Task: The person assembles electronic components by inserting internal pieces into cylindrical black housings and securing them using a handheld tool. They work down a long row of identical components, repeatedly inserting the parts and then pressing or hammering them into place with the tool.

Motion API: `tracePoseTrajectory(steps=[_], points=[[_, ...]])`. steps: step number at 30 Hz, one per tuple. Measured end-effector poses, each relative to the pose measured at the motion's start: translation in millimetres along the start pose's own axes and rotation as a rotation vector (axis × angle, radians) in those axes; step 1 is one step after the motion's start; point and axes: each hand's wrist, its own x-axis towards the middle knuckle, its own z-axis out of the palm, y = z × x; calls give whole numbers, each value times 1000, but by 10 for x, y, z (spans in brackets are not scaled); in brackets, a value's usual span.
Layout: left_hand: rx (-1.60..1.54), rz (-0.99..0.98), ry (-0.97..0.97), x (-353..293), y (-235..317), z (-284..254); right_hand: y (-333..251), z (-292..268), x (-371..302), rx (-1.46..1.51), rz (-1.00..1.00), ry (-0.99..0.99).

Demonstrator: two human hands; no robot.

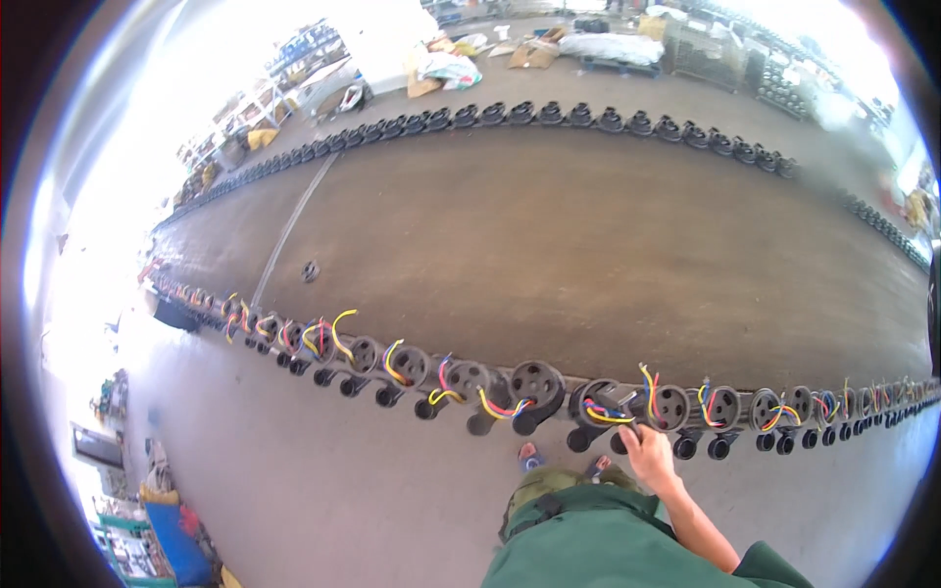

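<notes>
Many housings along the table's near edge already show wires; one bare housing shows none. There our right hand touches a wired housing, grip unclear; our left hand is unseen.

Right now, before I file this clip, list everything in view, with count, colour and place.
Round plastic-looking housings, near row: many, black, along the near bench edge
Thin insulated wires: many, yellow, red and blue, sticking from near-row housings
Broad flat bench top: one, brown, centre
Small round loose part: one, dark, left on the bench top
Similar rounded parts, far row: many, black, along the far edge
Wrapped bulky bundle: one, white, top
Tall flat-sided object: one, blue, lower left
Green garment: one, bottom
Feet: two, below the near row
Right hand: one, bare, fingers at a near-row housing
Left hand: not in view
</notes>
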Motion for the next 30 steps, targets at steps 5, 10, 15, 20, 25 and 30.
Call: tracePoseTrajectory(steps=[5,10,15,20,25,30], points=[[70,3,-8,497,570,199,132,61,37,-62,23,-13],[135,41,-42,779,1060,454,135,66,61,42,95,-105],[151,46,-73,888,1235,589,163,28,52,10,91,-142],[142,36,-91,926,1265,643,56,-100,43,-82,39,-149],[124,24,-94,911,1219,654,61,-91,60,-96,18,-146],[116,11,-86,890,1203,662,108,-41,70,-43,31,-154]])
